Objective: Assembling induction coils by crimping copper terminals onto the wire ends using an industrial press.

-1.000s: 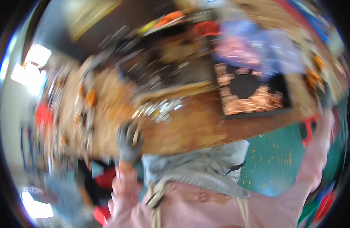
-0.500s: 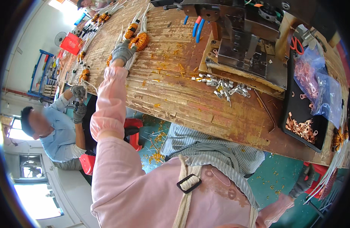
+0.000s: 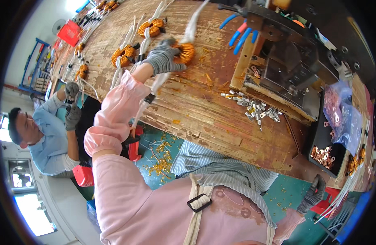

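Note:
My left hand (image 3: 164, 57), in a striped grey glove, reaches across the wooden bench (image 3: 204, 122). Its fingers close round an orange copper-wound ring coil (image 3: 185, 54) with white-sleeved leads running off both sides. Left of the hand lie other ring coils, a nearer one (image 3: 123, 56) and a farther one (image 3: 152, 27), each with white leads. Low on the right, beyond the bench's near edge, my gloved right hand (image 3: 312, 194) hangs with its fingers loosely stretched and nothing visible in them.
A dark metal press (image 3: 286, 69) stands on the bench, with silver terminals (image 3: 257, 110) before it. A black tray (image 3: 331, 157) holds copper lugs and a plastic bag. At left a co-worker (image 3: 41, 134) sits handling something. Blue-handled tools (image 3: 243, 38) lie near the press.
My left hand has moved right and nearer, now carrying a ring coil away from the others. The view has shifted slightly. My right hand stays low at the right.

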### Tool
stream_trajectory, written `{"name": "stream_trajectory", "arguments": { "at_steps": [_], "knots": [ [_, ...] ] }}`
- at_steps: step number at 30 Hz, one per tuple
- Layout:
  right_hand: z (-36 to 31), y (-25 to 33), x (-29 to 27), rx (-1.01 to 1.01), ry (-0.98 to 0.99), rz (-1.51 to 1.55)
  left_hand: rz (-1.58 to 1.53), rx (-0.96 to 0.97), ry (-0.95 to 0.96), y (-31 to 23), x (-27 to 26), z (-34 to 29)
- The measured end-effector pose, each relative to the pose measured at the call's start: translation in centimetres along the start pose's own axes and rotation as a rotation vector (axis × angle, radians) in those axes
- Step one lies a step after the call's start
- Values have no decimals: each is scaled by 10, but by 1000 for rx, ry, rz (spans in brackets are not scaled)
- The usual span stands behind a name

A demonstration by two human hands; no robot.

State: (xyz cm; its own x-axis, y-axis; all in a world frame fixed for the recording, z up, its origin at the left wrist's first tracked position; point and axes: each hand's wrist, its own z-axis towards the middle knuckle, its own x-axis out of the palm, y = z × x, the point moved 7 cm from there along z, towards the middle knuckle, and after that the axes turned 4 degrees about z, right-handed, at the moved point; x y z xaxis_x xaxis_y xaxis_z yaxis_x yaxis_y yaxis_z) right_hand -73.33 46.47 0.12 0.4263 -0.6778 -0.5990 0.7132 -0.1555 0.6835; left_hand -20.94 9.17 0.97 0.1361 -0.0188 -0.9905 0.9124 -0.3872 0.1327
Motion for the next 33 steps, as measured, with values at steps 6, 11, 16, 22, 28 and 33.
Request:
{"name": "stream_trajectory", "arguments": {
  "at_steps": [6, 11, 16, 22, 28, 33],
  "knots": [
    [6, 81, 69, -362, 137, -190, -88, -148, 102, 81, -30, 20],
    [-11, 86, 87, -406, 118, -146, -83, -511, 32, 215, 54, 48],
    [-16, 89, 97, -401, 180, -96, -40, -747, 113, 189, 56, 51],
    [-14, 78, 101, -335, 205, -111, -26, -442, -23, 116, 36, 28],
    [-13, 65, 108, -323, 203, -84, -304, -35, -31, 100, 15, -23],
    [-12, 59, 115, -282, 162, -99, 69, -870, -123, 234, 19, -60]
  ]
}}
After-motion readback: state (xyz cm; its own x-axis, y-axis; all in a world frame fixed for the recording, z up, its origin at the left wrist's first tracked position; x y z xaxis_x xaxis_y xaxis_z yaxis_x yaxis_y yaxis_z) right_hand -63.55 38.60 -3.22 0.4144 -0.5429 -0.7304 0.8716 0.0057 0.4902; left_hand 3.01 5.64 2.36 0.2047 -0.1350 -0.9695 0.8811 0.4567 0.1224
